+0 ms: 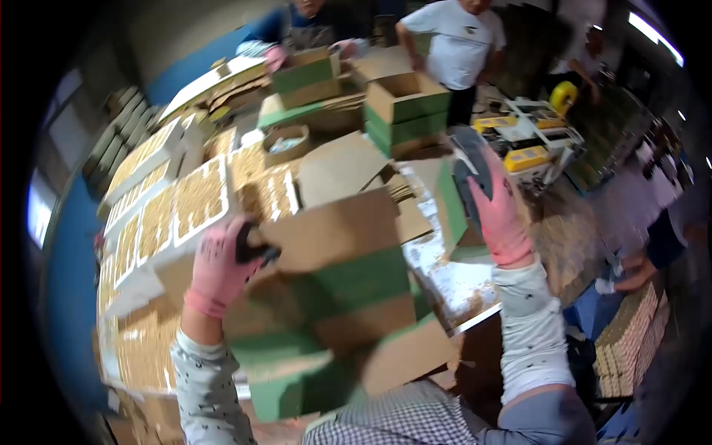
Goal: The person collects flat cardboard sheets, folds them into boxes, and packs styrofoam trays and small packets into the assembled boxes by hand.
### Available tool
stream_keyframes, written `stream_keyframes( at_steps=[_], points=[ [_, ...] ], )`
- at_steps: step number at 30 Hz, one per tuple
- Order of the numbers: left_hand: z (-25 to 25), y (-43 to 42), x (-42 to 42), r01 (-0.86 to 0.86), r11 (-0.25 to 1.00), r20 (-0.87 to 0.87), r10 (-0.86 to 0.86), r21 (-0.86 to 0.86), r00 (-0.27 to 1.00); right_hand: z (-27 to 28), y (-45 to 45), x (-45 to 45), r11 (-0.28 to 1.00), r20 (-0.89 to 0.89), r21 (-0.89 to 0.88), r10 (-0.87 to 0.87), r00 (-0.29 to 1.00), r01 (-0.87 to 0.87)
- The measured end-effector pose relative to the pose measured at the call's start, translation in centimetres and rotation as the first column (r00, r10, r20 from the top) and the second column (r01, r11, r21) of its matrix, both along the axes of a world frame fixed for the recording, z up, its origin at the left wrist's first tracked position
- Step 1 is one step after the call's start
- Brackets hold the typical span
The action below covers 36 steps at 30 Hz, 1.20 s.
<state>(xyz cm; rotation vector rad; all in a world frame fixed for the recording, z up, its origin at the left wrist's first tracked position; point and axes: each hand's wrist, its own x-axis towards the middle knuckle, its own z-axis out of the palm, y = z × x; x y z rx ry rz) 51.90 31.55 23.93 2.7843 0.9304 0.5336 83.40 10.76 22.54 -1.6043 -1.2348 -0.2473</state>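
1. A checkered cloth covers the wearer's front, at the bottom edge of the scene, below an open box of brown cardboard banded in green. The box stands tilted at the near side of the work table, its flaps spread.
2. The left hand, in a pink glove with dark fingers, is curled closed over the box's upper left edge, gripping the cardboard.
3. The right hand, gloved alike, is raised to the right of the box and well apart from it, thumb and fingers spread wide. It is beside a green-and-brown piece; whether they touch cannot be told.
4. At lower right, tan ridged pieces rise in a stack, near a worker in dark sleeves, bent with arms reaching forward.
5. Left of the box, white trays filled with small tan pieces line the table. Beyond the box lie flat cardboard and a round tub.
6. Farther back, a green-banded carton stands open, near a machine with yellow parts.
7. Across the table, a person in blue is behind another carton, while a person in a white T-shirt stands to the right.
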Motion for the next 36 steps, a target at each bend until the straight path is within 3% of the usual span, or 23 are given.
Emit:
stream_keyframes(
  at_steps=[1, 3, 7, 9, 11, 13, 14, 15, 16, 17, 18, 19, 20, 21, 23, 25, 26, 27, 29, 31, 33, 35, 36],
  points=[
    [2.5, -1.7, -0.3, 0.114, 0.979, 0.01, -0.117, 0.169, 0.993, 2.7, 0.9, -2.7, 0.988, 0.405, -0.132, 0.132, 0.905, -0.086],
    [3.2, -4.0, -1.8, 0.187, 0.953, -0.006, -0.191, 0.24, 0.982, 6.1, 2.6, -9.3, 0.919, 0.681, -0.379, 0.357, 0.639, -0.109],
    [1.3, -9.2, -6.5, 0.1, 0.957, 0.143, -0.143, 0.272, 0.979, 9.5, 4.7, -12.0, 0.481, 0.234, -0.854, 0.694, 0.681, -0.197],
    [-0.6, -11.2, -9.0, 0.191, 0.868, 0.14, -0.283, 0.458, 0.949, 11.2, 6.4, -13.0, 0.406, 0.408, -0.907, 0.775, 0.483, 0.116],
    [1.2, -13.5, -10.6, 0.417, 0.831, 0.091, -0.478, 0.369, 0.873, 9.2, 9.7, -12.6, 0.749, 0.586, -0.661, 0.473, 0.658, 0.05],
    [4.5, -14.6, -11.6, 0.666, 0.693, 0.087, -0.708, 0.276, 0.701, 10.1, 11.6, -15.5, 0.633, 0.438, -0.773, 0.471, 0.766, 0.052],
    [6.9, -13.7, -12.2, 0.679, 0.731, 0.191, -0.658, -0.07, 0.728, 8.3, 12.1, -16.5, 0.659, 0.499, -0.75, 0.516, 0.696, 0.05],
    [7.9, -11.9, -13.3, 0.512, 0.858, 0.313, -0.476, -0.039, 0.822, 6.0, 12.5, -17.0, 0.683, 0.554, -0.729, 0.554, 0.621, 0.041],
    [5.2, -9.3, -14.5, 0.083, 0.996, 0.356, -0.073, -0.011, 0.932, 6.0, 13.1, -16.9, 0.698, 0.494, -0.716, 0.538, 0.683, -0.032],
    [5.6, -7.1, -12.9, -0.295, 0.951, 0.124, 0.283, 0.09, 0.951, 4.8, 13.4, -15.7, 0.919, 0.743, -0.367, 0.383, 0.55, -0.144],
    [3.3, -3.0, -13.1, -0.292, 0.956, -0.251, 0.28, -0.009, 0.926, 6.0, 12.1, -15.4, 0.926, 0.758, -0.325, 0.375, 0.534, -0.19],
    [4.0, -1.5, -13.3, 0.141, 0.918, -0.68, 0.165, 0.371, 0.714, 7.9, 10.3, -15.4, 0.929, 0.775, -0.283, 0.367, 0.514, -0.237],
    [4.3, -2.3, -12.7, -0.023, 0.973, -0.483, 0.134, 0.228, 0.865, 10.5, 7.7, -14.3, 0.604, 0.33, -0.652, 0.77, 0.545, -0.458],
    [4.9, -3.4, -11.7, -0.138, 0.99, -0.251, 0.144, 0.041, 0.957, 12.0, 5.5, -13.7, 0.121, -0.248, -0.736, 0.867, 0.432, -0.666],
    [6.3, -4.9, -9.4, 0.11, 0.928, -0.302, -0.226, -0.356, 0.926, 9.7, 3.5, -14.7, 0.229, 0.097, -0.904, 0.932, 0.349, -0.36],
    [5.1, -2.7, -6.7, 0.177, 0.89, -0.168, -0.268, -0.42, 0.949, 1.6, 4.4, -18.9, 0.736, 0.55, -0.651, 0.625, 0.554, -0.183],
    [3.6, -2.3, -5.3, 0.081, 0.913, -0.206, -0.175, -0.399, 0.963, 2.8, 4.6, -21.6, 0.401, 0.413, -0.907, 0.79, 0.452, 0.127],
    [2.2, -1.7, -3.8, -0.02, 0.932, -0.242, -0.074, -0.362, 0.967, 3.1, 5.0, -21.2, 0.448, 0.453, -0.887, 0.802, 0.39, 0.109],
    [-5.0, -0.7, -2.8, -0.042, 0.998, 0.085, 0.045, -0.036, 0.995, 4.5, 7.1, -20.4, 0.546, 0.543, -0.836, 0.804, 0.242, 0.058],
    [-3.4, -2.4, -2.9, -0.153, 0.968, 0.125, 0.18, -0.201, 0.976, 8.0, 8.9, -15.0, 0.802, 0.521, -0.589, 0.47, 0.713, -0.099],
    [-3.3, -1.8, -3.9, -0.173, 0.98, 0.505, 0.099, 0.102, 0.858, 4.5, 10.8, -11.9, 0.93, 0.856, -0.25, 0.083, 0.51, 0.269],
    [-2.2, -1.6, -5.9, -0.385, 0.809, 0.475, 0.151, 0.445, 0.867, -0.9, 8.6, -16.9, 0.792, 0.266, -0.521, 0.505, 0.821, -0.319],
    [-4.1, -1.5, -7.0, -0.403, 0.861, 0.279, 0.323, 0.31, 0.904, 0.2, 7.0, -17.6, 0.735, 0.187, -0.597, 0.518, 0.835, -0.322]
  ],
)
